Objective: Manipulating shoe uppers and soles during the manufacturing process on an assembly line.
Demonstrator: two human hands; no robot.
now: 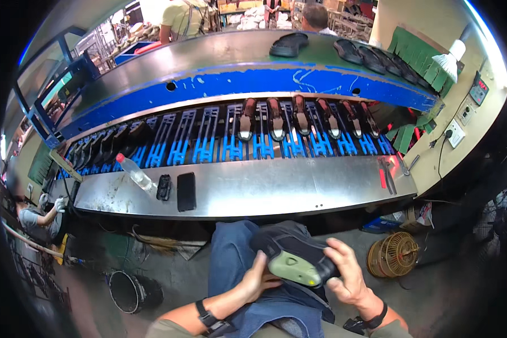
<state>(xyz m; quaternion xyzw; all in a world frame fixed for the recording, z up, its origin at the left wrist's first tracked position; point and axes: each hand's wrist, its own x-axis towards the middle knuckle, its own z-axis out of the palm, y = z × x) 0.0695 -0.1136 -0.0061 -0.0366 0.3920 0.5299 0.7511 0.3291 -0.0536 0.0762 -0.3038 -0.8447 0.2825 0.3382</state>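
Over my lap I hold a black shoe upper stretched on a shoe last, whose pale green underside faces up toward me. My left hand grips its near left side, the thumb along the edge and the fingers tucked partly out of sight beneath. At the right end, my right hand curls around the shoe upper with fingers on top and thumb below. Denim covers my legs under it.
A metal ledge in front carries a clear bottle, a small black case, a phone and red-handled pliers. Behind it, blue racks hold several shoes. A bucket and wicker basket stand on the floor.
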